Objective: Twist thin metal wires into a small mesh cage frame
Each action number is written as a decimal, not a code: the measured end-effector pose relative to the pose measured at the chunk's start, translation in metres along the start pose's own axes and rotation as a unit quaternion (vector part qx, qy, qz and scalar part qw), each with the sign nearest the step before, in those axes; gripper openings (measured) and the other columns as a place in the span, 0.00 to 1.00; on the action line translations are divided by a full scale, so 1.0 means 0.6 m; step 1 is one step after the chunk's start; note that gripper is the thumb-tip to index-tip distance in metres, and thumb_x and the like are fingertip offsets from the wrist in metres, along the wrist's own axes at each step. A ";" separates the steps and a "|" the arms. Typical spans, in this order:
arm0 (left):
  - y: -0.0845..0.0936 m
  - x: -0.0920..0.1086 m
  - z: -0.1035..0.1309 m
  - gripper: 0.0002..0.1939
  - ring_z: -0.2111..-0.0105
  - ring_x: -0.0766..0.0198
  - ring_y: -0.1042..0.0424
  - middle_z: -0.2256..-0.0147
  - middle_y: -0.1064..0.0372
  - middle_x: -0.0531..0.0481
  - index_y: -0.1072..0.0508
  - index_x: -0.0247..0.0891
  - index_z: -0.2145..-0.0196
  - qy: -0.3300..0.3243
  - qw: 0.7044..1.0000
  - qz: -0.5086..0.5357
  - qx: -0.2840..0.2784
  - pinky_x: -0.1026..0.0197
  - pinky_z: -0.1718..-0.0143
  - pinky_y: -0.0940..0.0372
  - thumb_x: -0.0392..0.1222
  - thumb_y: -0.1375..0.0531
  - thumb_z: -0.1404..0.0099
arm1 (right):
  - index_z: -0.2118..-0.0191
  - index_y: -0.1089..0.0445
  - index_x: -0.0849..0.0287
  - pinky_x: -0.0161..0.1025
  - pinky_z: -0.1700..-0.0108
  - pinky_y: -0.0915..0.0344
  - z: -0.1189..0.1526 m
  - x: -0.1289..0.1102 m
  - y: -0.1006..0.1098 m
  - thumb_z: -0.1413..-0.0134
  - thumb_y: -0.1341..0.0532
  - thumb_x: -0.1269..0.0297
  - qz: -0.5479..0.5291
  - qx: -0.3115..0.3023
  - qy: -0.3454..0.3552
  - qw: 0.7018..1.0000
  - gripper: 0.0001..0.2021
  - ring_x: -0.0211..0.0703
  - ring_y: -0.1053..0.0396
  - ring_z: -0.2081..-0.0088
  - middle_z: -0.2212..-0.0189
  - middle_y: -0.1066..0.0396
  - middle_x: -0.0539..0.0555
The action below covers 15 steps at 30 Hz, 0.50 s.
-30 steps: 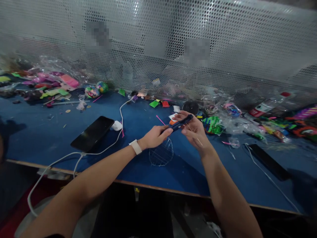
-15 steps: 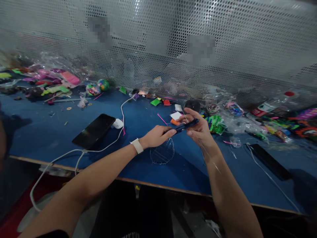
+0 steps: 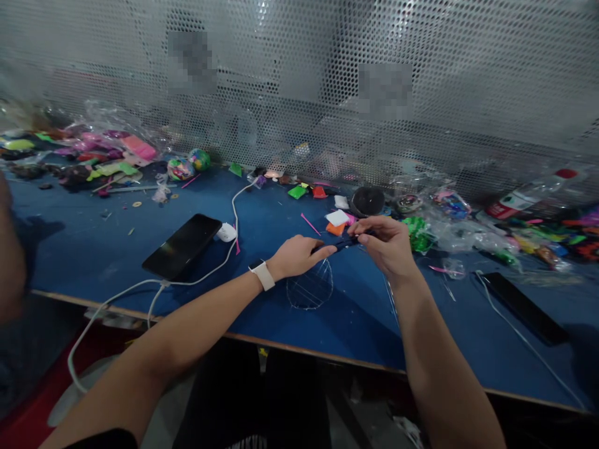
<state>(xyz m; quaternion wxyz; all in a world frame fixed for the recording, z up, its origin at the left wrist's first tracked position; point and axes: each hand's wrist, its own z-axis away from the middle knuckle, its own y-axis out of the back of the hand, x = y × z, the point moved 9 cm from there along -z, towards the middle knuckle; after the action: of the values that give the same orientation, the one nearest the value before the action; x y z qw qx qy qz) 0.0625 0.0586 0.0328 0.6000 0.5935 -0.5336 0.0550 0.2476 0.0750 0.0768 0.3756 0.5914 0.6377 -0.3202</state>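
My left hand [image 3: 299, 255] and my right hand [image 3: 386, 244] hold the two ends of a thin dark stick-like piece [image 3: 345, 242] above the blue table [image 3: 93, 262]. A white band sits on my left wrist [image 3: 262, 275]. Just below the hands a clear dome-shaped wire or plastic frame [image 3: 309, 286] rests on the table. Thin clear strands hang from my right hand.
A black phone [image 3: 182, 246] lies left of the hands, with a white cable and charger [image 3: 226, 232]. Another dark phone [image 3: 526, 307] lies at the right. Colourful small pieces, balls [image 3: 188, 164] and plastic bags line the back, before a perforated metal screen [image 3: 299, 81]. A bottle [image 3: 528, 193] lies far right.
My right hand has turned palm-down and lowered over the far end of the dark piece. The left hand has kept its grip almost in place.
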 end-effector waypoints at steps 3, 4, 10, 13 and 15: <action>0.001 -0.007 0.000 0.34 0.78 0.62 0.41 0.79 0.39 0.50 0.40 0.42 0.75 0.017 1.000 -0.018 0.009 0.54 0.70 0.55 0.67 0.52 0.17 | 0.65 0.14 0.49 0.50 0.56 0.18 -0.003 -0.008 0.001 0.55 0.15 0.50 0.040 0.014 0.025 0.999 0.16 0.50 0.17 0.62 0.67 0.15 0.52; 0.003 -0.009 0.000 0.34 0.78 0.61 0.41 0.79 0.38 0.50 0.39 0.42 0.75 0.023 0.999 -0.024 0.016 0.55 0.70 0.55 0.67 0.52 0.17 | 0.65 0.14 0.49 0.51 0.56 0.18 -0.004 -0.012 0.001 0.54 0.15 0.49 0.055 0.019 0.036 0.998 0.15 0.51 0.17 0.62 0.67 0.15 0.53; 0.006 -0.015 -0.001 0.34 0.78 0.62 0.41 0.78 0.37 0.49 0.38 0.42 0.75 0.035 0.997 -0.059 0.029 0.55 0.70 0.54 0.67 0.51 0.17 | 0.68 0.16 0.48 0.53 0.57 0.20 -0.005 -0.025 0.005 0.52 0.17 0.48 0.124 0.053 0.070 0.988 0.14 0.51 0.19 0.63 0.68 0.17 0.53; 0.005 -0.017 -0.001 0.34 0.78 0.62 0.41 0.78 0.37 0.49 0.37 0.42 0.75 0.034 0.997 -0.068 0.032 0.55 0.71 0.54 0.66 0.51 0.16 | 0.67 0.16 0.48 0.50 0.60 0.22 -0.004 -0.027 0.003 0.50 0.17 0.51 0.135 0.050 0.078 0.987 0.12 0.50 0.21 0.64 0.68 0.17 0.53; 0.004 -0.018 -0.001 0.34 0.78 0.62 0.41 0.78 0.36 0.49 0.36 0.42 0.74 0.030 0.996 -0.073 0.036 0.55 0.71 0.54 0.66 0.52 0.16 | 0.68 0.17 0.48 0.50 0.61 0.23 -0.004 -0.026 0.003 0.49 0.18 0.52 0.137 0.053 0.081 0.986 0.11 0.49 0.21 0.65 0.68 0.18 0.52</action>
<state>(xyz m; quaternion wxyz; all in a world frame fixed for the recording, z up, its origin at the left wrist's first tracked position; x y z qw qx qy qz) 0.0563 0.0659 0.0270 0.5963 0.6500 -0.4687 0.0479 0.2495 0.0690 0.0915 0.3312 0.7164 0.5611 -0.2494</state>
